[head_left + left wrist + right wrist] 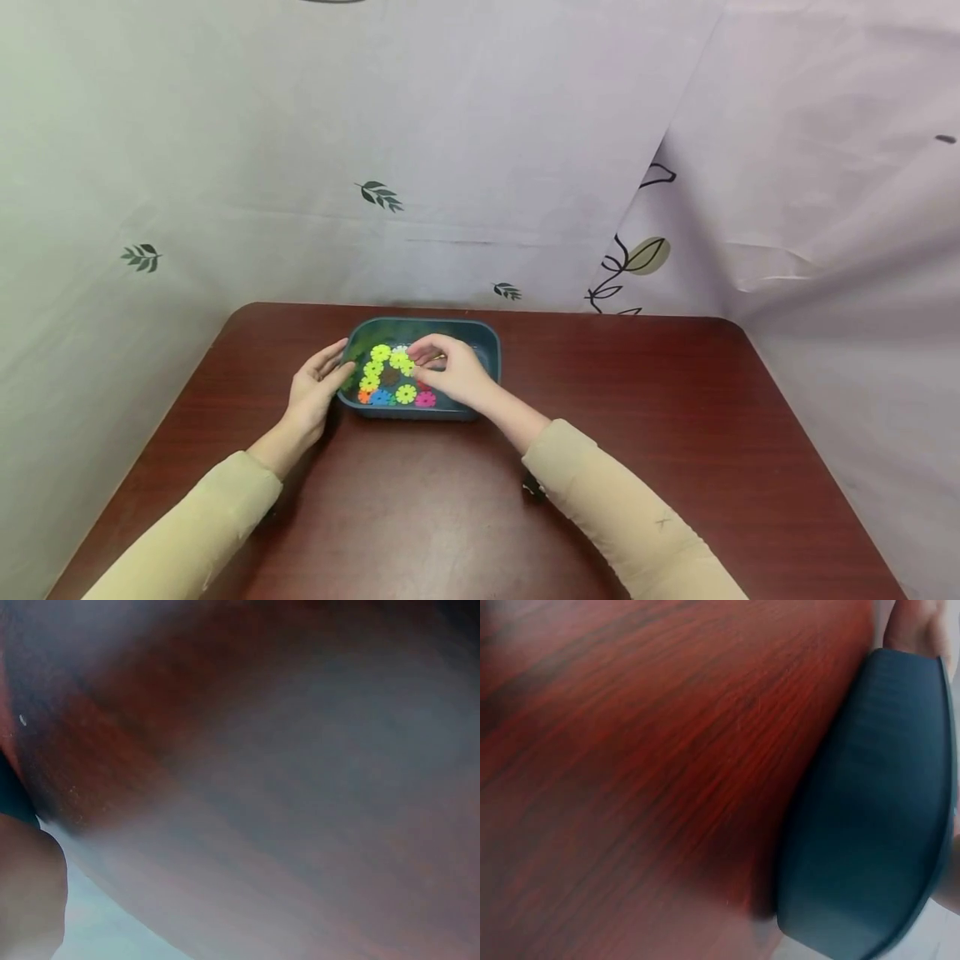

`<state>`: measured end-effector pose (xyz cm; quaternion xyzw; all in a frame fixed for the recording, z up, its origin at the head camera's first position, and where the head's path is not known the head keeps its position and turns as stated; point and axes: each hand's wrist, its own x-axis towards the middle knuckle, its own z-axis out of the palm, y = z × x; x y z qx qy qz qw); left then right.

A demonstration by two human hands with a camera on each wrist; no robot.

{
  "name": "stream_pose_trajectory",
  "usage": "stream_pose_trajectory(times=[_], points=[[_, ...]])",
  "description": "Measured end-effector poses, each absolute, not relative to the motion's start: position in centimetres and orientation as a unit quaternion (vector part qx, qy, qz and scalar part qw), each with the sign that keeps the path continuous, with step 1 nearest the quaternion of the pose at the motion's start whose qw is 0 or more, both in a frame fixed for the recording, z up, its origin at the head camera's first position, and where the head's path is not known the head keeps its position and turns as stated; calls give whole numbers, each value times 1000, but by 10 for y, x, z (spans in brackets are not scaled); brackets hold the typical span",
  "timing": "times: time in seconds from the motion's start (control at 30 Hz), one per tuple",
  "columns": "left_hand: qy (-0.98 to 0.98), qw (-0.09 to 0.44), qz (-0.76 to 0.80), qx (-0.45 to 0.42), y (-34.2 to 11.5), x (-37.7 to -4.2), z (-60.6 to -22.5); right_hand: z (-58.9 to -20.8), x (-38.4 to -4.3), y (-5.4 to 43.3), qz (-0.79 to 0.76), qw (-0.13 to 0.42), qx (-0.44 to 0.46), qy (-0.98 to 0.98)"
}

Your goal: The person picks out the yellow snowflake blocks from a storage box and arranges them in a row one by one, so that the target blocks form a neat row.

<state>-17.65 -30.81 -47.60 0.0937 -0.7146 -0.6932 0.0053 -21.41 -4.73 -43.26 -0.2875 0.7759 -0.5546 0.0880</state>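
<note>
The flower-shaped pieces (406, 394) lay in the tray (450, 414), mostly in its left half, its long axis running left to right. The right hand (452, 372) was nearer, over the tray with fingers bent and most pieces leftward; whether it pinched one could not be told. The left hand (312, 392) gripped the tray's left end, thumb inward.

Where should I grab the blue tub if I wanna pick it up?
I'd grip the blue tub by its rim at both short ends, one hand coming from each side. It's longer side to side, and its walls stand up around the flower-shaped pieces, so it should stay level. The left hand is at the left end.
</note>
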Motion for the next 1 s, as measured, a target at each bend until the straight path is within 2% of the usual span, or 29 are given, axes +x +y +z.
stream_pose_trajectory(times=[0.43,0.77,1.0], points=[[-711,1,-697,98,-308,-176,-476,-443,-230,-69,-485,120,-286,818],[-711,-11,-698,84,-306,-177,-476,-452,-242,-71,-436,181,-312,825],[-704,-17,-705,83,-307,-178,-478,-457,-243,-75,-384,174,-334,843]])
